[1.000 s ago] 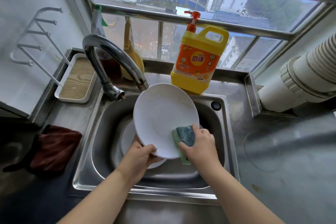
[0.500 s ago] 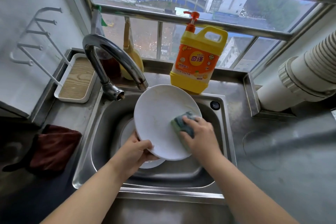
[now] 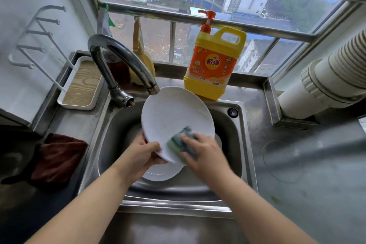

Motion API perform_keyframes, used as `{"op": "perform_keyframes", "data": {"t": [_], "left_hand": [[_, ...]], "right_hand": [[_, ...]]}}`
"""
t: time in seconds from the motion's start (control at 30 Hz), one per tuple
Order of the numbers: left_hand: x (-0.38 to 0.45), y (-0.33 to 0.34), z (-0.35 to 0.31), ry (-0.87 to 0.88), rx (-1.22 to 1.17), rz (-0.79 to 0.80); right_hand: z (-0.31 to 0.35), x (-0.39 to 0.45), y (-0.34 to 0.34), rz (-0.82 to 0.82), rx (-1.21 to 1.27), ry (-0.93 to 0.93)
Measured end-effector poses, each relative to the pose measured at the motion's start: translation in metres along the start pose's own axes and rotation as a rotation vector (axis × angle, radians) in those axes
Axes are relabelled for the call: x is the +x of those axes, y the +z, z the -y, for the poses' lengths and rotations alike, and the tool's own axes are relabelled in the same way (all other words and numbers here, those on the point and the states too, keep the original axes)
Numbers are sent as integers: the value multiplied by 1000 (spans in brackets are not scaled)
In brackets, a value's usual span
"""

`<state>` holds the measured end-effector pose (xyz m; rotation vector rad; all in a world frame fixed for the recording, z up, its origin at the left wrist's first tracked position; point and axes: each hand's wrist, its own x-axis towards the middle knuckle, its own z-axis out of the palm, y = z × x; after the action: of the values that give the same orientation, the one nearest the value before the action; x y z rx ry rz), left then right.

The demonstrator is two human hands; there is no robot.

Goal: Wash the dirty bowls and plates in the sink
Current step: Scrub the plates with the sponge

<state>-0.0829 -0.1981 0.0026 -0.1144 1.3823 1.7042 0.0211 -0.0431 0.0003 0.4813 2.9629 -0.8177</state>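
Observation:
A white plate (image 3: 172, 117) is held tilted over the steel sink (image 3: 111, 140), its top edge just under the tap spout. My left hand (image 3: 142, 154) grips its lower left rim. My right hand (image 3: 206, 154) holds a blue-green sponge (image 3: 181, 142) pressed against the plate's lower right face. Another white dish (image 3: 162, 172) lies in the basin below, mostly hidden by the plate and my hands.
The curved tap (image 3: 122, 61) arches over the sink's back left. A yellow detergent bottle (image 3: 214, 65) stands on the rear ledge. A dark red cloth (image 3: 57, 160) lies on the left counter, a white tray (image 3: 81, 85) behind it. A wide white pipe (image 3: 332, 79) crosses the right.
The sponge in my right hand has slid up the plate and come back down to its lower edge. My left hand keeps the same hold on the rim.

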Motion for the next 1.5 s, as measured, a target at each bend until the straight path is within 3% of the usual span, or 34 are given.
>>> {"op": "perform_keyframes", "data": {"t": [0.1,0.2,0.27,0.37,0.5,0.6,0.7,0.8,0.87,1.13,1.27,1.37,1.43,1.5], "left_hand": [[2,-3,-4,10,44,19],[1,-12,-8,-1,48,4],[0,-16,-11,-17,65,15],[2,-18,-13,-5,89,31],[10,-10,-15,41,98,-33],[12,-10,-12,13,119,-21],[10,-18,-17,1,147,-27],[9,-23,-27,-27,163,5],[11,-25,-34,-52,152,-9],[23,-28,-55,-41,24,-111],[17,-18,-43,5,-9,17],[12,0,-15,36,-332,81],[8,17,11,33,-427,-22],[1,36,31,22,-336,-134]], "right_hand": [[18,-10,10,60,78,-109],[-18,-3,-1,53,-1,-162],[-51,8,-12,9,-125,-104],[-63,14,-17,77,-246,46],[1,-2,-1,43,55,-51],[19,-12,13,41,122,-148],[-16,-3,6,0,-12,-162],[-58,11,-16,18,-119,-37],[-69,15,-32,37,-52,-23],[-50,21,-55,161,598,165],[-43,11,-32,-30,668,236],[-35,7,-15,-189,709,315],[-25,2,-4,-234,693,345],[-16,-6,7,-283,669,368]]}}
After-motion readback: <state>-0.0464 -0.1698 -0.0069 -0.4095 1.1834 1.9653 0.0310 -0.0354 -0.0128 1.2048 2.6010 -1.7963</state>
